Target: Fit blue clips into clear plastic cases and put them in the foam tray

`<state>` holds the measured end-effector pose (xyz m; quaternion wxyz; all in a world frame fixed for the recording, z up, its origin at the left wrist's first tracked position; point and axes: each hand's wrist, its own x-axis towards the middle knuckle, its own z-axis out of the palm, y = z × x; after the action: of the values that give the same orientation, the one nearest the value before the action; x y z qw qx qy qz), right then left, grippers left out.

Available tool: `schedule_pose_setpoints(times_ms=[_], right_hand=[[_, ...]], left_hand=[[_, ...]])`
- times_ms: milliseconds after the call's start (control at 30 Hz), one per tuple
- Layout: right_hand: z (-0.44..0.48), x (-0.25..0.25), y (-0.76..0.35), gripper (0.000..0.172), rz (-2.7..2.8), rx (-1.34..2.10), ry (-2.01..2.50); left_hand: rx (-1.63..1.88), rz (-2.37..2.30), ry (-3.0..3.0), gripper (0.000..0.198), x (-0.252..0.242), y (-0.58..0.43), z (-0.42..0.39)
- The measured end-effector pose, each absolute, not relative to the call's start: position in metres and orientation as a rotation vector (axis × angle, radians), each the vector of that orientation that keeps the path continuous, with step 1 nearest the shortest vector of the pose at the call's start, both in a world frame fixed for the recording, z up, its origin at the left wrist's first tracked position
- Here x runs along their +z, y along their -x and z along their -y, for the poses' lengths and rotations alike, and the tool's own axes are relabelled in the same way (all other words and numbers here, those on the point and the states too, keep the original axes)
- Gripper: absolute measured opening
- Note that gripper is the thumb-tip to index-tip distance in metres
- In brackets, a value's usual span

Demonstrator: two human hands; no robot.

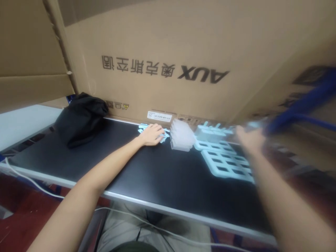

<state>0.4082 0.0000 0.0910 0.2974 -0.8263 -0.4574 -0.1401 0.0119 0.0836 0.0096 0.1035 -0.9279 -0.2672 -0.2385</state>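
My left hand (pixel 153 134) lies on a small heap of pale blue plastic parts (pixel 143 127) at the back of the black table top (pixel 147 171), fingers curled down over them. Right of it stands a stack of clear plastic pieces (pixel 181 136). My right hand (pixel 249 139) is blurred by motion above a white grid tray (pixel 225 164) with square pockets; its fingers cannot be made out. More pale blue parts (pixel 210 127) sit behind the tray.
A large brown AUX cardboard box (pixel 170 59) walls off the back of the table. A black cloth bundle (pixel 80 119) lies at the back left. A blue bar (pixel 301 105) is smeared at the right. A white cable (pixel 28 180) hangs along the front edge.
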Motion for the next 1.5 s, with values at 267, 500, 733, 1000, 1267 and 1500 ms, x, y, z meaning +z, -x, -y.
schedule_pose_setpoints(times_ms=[267,500,733,1000,1267,1500], right_hand=[[-0.030,0.136,-0.271,0.055,1.892,-0.228,2.067],[-0.039,0.136,-0.205,0.070,2.230,-0.321,2.067],[-0.049,0.136,-0.195,0.070,2.255,-0.491,2.059],[-0.055,0.129,-0.180,0.091,2.205,-0.283,1.957],[-0.057,0.129,-0.190,0.063,2.331,-0.392,1.714],[-0.049,0.131,-0.159,0.044,2.442,-0.419,1.660]], left_hand=[[-1.117,1.968,2.153,0.026,0.017,0.021,-0.103],[-1.039,2.231,2.182,0.025,0.012,0.030,-0.116],[-1.011,2.200,2.286,0.024,0.008,0.028,-0.120],[-1.103,2.209,2.297,0.023,0.008,0.030,-0.120],[-1.469,2.228,2.239,0.016,0.001,0.031,-0.130],[-2.166,2.111,1.961,0.015,-0.001,0.049,-0.148]])
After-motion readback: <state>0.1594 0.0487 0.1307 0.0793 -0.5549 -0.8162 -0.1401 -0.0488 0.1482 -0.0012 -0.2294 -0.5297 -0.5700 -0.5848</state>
